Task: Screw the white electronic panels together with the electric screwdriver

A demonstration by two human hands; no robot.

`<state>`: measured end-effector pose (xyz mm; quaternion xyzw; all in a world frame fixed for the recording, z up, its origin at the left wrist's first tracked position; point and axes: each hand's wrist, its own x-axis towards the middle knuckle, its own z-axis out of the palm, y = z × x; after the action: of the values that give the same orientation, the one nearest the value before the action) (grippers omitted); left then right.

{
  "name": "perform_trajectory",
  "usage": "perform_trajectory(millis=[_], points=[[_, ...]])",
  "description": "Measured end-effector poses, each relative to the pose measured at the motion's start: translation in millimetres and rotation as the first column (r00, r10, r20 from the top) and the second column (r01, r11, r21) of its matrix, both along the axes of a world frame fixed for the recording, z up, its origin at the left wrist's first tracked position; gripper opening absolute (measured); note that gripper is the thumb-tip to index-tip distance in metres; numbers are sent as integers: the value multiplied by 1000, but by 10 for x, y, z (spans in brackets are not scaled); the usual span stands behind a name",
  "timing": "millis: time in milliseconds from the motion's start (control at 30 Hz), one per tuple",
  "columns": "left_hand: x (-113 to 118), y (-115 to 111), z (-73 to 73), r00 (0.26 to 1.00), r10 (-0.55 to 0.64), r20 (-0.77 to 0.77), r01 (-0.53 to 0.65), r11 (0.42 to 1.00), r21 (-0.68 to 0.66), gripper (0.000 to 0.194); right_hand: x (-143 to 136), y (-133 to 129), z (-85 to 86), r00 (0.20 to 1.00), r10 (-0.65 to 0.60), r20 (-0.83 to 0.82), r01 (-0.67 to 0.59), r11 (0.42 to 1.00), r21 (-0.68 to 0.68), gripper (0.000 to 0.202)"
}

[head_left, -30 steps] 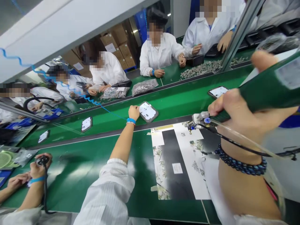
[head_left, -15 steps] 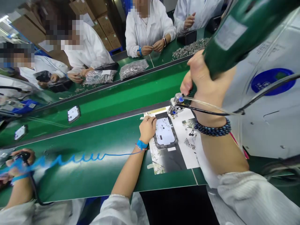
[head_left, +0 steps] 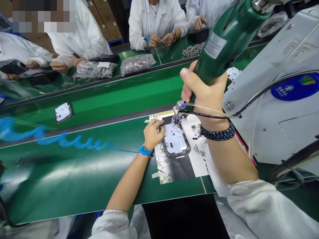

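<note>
A green electric screwdriver (head_left: 219, 46) is in my right hand (head_left: 206, 89), its fingers wrapped round the lower grip. The screwdriver's metal nose (head_left: 177, 113) points down over the top edge of a rounded black device housing (head_left: 175, 139) with a white inner plate. Whether the tip touches the housing cannot be made out. My left hand (head_left: 153, 134) holds the upper left edge of this housing, thumb and fingers against its side. Under the housing lies a printed sheet (head_left: 199, 162). A blue wrist strap (head_left: 145, 150) with a coiled cord is on my left wrist.
A grey machine (head_left: 269, 116) stands to the right; a thin tube and a black cable run to the screwdriver. Behind the bench, another housing (head_left: 63, 112) lies on the green belt (head_left: 112, 96). Across it are bags of small parts (head_left: 137, 64) and several co-workers in white coats.
The screwdriver's nose has moved left, from beside the housing's upper right corner to over its top edge. My left hand stays at the housing's edge. The view has shifted, and the housing on the belt appears farther left.
</note>
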<state>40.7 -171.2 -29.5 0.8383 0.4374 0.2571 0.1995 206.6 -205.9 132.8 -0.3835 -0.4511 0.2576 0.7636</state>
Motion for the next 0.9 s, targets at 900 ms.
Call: perform_trajectory(millis=[900], points=[[129,7,-112,947,-322,22,313,932,183,11,-126,-169,163,997,35,63,-39,996,74,22]])
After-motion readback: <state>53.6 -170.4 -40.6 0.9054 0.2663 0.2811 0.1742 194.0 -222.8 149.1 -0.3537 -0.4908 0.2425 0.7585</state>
